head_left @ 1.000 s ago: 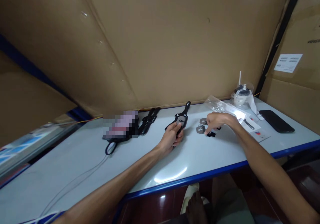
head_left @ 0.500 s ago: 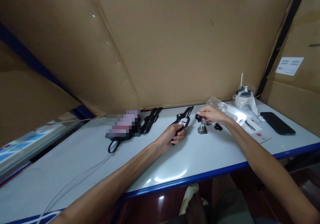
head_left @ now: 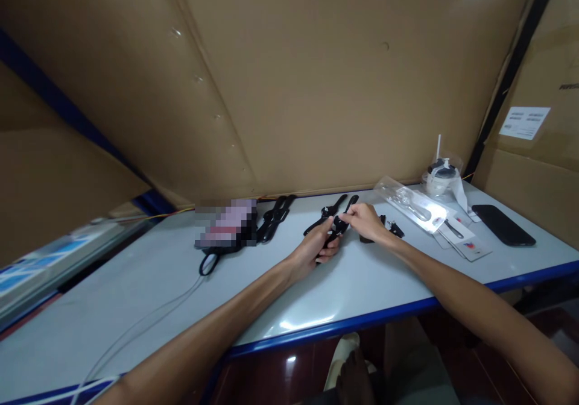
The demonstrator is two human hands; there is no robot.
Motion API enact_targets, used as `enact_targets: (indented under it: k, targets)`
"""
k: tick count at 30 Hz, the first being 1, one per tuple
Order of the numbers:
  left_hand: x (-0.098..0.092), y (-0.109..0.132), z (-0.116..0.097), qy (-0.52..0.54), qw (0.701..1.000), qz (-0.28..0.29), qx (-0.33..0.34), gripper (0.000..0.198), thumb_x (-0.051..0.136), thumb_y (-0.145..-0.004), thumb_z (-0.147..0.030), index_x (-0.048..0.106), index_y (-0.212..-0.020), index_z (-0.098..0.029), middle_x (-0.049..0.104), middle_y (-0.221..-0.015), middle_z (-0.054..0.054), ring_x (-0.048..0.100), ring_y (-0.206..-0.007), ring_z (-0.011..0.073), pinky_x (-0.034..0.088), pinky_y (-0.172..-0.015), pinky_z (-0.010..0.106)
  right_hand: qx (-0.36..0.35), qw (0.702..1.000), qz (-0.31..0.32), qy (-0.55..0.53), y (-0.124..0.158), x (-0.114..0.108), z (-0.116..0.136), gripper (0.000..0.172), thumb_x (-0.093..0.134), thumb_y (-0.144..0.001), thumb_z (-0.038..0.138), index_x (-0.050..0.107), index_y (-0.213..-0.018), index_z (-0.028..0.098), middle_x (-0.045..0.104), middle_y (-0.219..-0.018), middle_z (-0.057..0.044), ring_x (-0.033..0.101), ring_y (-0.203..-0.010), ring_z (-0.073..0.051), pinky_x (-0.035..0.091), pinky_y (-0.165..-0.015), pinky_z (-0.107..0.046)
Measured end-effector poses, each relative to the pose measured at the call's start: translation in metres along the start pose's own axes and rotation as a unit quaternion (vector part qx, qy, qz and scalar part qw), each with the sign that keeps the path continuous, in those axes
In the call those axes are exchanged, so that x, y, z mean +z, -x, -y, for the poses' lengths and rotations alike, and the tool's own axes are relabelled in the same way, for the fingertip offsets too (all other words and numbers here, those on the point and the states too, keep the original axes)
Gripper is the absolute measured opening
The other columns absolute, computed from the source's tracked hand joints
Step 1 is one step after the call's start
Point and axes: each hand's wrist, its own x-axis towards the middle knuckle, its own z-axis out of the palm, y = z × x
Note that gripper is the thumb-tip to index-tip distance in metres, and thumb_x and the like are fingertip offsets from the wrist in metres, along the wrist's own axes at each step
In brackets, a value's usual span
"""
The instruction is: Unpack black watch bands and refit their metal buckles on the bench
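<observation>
My left hand is closed around a black smartwatch held just above the white table; its strap ends point away from me. My right hand is pinched on a small dark part pressed against the watch body; what that part is stays hidden under my fingers. Small black pieces lie on the table just right of my right hand. A second black watch lies to the left.
A clear plastic packet and white cards lie at the right, with a black phone beyond. A wrapped cup with a straw stands at the back right. A blurred dark pouch and cable lie left. Cardboard walls rise behind.
My right hand picked up a small piece from the table at the right and carried it left to the watch. My left hand lifted and turned the watch slightly.
</observation>
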Motion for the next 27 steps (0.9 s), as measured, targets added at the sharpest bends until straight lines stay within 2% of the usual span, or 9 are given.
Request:
enact_targets:
  k: [3,6,8,13,15,19,24,27]
  targets:
    - [0.005,0.002,0.003,-0.023,0.999,-0.019,0.036,0.035,0.064,-0.095,-0.046,0.044,-0.081,-0.021,0.037,-0.055,-0.009,0.023,-0.038,0.0032,0.011,-0.035,0.014,-0.006,0.995,-0.028,0.094,0.004,0.002,0.003,0.031,0.071,-0.09,0.044,0.062,-0.072,0.02,0.071,-0.079,-0.003,0.062,-0.076,-0.017,0.035,-0.062,-0.025]
    - [0.007,0.004,0.005,-0.021,0.998,-0.027,0.059,0.035,0.069,-0.091,-0.042,0.041,-0.082,-0.022,0.038,-0.056,-0.01,0.024,-0.038,0.0032,0.012,-0.035,0.013,0.015,0.991,-0.029,0.131,0.006,0.001,0.006,0.036,0.071,-0.089,0.053,0.063,-0.076,0.021,0.074,-0.087,-0.006,0.065,-0.081,-0.02,0.034,-0.061,-0.026]
    - [0.008,0.006,0.006,-0.02,0.997,-0.033,0.071,0.035,0.07,-0.09,-0.043,0.042,-0.084,-0.023,0.038,-0.056,-0.01,0.024,-0.037,0.0037,0.013,-0.035,0.013,0.026,0.993,-0.018,0.113,0.006,-0.001,0.006,0.036,0.07,-0.09,0.055,0.063,-0.077,0.021,0.074,-0.084,-0.006,0.066,-0.08,-0.02,0.035,-0.06,-0.025]
    - [0.009,0.008,0.006,-0.031,0.996,-0.037,0.08,0.03,0.066,-0.091,-0.043,0.044,-0.09,-0.024,0.038,-0.054,-0.011,0.024,-0.036,0.0048,0.014,-0.033,0.013,0.04,0.998,0.019,-0.041,0.006,-0.005,0.005,0.024,0.071,-0.091,0.043,0.064,-0.084,0.021,0.064,-0.061,0.003,0.061,-0.065,-0.014,0.037,-0.059,-0.023]
    - [0.01,0.009,0.007,-0.036,0.995,-0.033,0.083,0.03,0.066,-0.091,-0.044,0.044,-0.091,-0.024,0.038,-0.054,-0.011,0.024,-0.036,0.0049,0.013,-0.033,0.013,0.031,0.997,0.025,-0.066,0.007,-0.007,0.005,0.026,0.071,-0.09,0.041,0.063,-0.077,0.02,0.059,-0.056,0.005,0.057,-0.06,-0.013,0.036,-0.058,-0.022]
    - [0.01,0.007,0.01,-0.045,0.994,-0.024,0.093,0.034,0.068,-0.09,-0.05,0.046,-0.091,-0.024,0.039,-0.053,-0.011,0.024,-0.035,0.0052,0.013,-0.033,0.014,-0.001,0.997,0.036,-0.069,0.007,-0.007,0.004,0.041,0.068,-0.091,0.038,0.055,-0.057,0.019,0.057,-0.054,0.003,0.054,-0.058,-0.011,0.035,-0.058,-0.023]
    - [0.008,0.005,0.012,-0.048,0.993,-0.025,0.107,0.039,0.069,-0.089,-0.055,0.045,-0.091,-0.024,0.039,-0.053,-0.011,0.024,-0.036,0.0049,0.013,-0.033,0.015,-0.007,0.998,0.025,-0.057,0.007,-0.003,0.004,0.04,0.069,-0.091,0.04,0.055,-0.06,0.019,0.059,-0.056,0.002,0.056,-0.059,-0.012,0.038,-0.061,-0.024]
    - [0.008,0.006,0.012,-0.052,0.992,-0.031,0.107,0.041,0.069,-0.089,-0.055,0.042,-0.089,-0.025,0.038,-0.053,-0.011,0.023,-0.035,0.0046,0.012,-0.033,0.015,-0.022,0.999,0.031,-0.01,0.006,-0.011,0.007,0.039,0.065,-0.094,0.042,0.057,-0.063,0.019,0.061,-0.058,0.0,0.057,-0.06,-0.013,0.038,-0.061,-0.025]
